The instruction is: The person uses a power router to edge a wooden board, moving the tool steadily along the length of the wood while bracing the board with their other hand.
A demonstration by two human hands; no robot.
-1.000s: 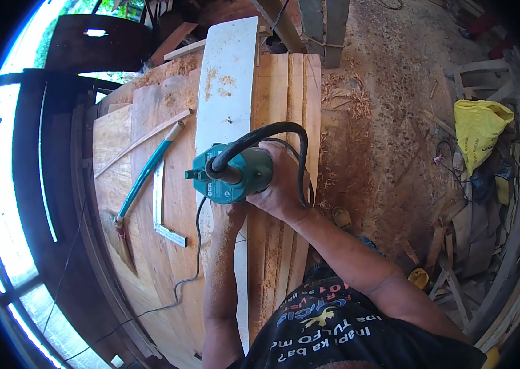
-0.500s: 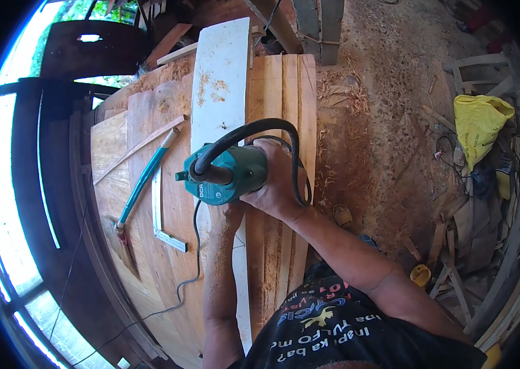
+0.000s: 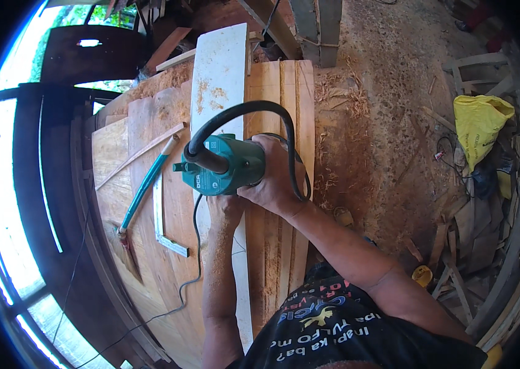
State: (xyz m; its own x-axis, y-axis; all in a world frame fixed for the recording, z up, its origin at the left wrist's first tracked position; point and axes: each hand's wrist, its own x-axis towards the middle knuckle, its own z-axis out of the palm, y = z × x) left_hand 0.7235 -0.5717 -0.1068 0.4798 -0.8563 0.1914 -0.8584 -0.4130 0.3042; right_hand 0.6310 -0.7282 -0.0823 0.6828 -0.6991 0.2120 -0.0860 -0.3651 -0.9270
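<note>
A green corded router stands upright over a long white board laid along the wooden panel. My right hand is wrapped round the router's right side, its fingers partly hidden behind the body. Below the router, my left hand reaches under its near side; the fingers are hidden, so whether they grip cannot be told. Sawdust clings to my left forearm. The thick black hose-like cable loops from the router's top over my right wrist. The bit and base are out of sight. Lengthwise grooves run in the panel right of the white board.
On the panel's left lie a metal square, a teal stick-like tool and a thin wooden strip. A black cord trails leftward. Wood shavings litter the floor at right; farther over are a yellow sack and scrap wood.
The router and both my hands have moved slightly away from me along the white board. My hold looks the same. The whole view has shifted a little.
</note>
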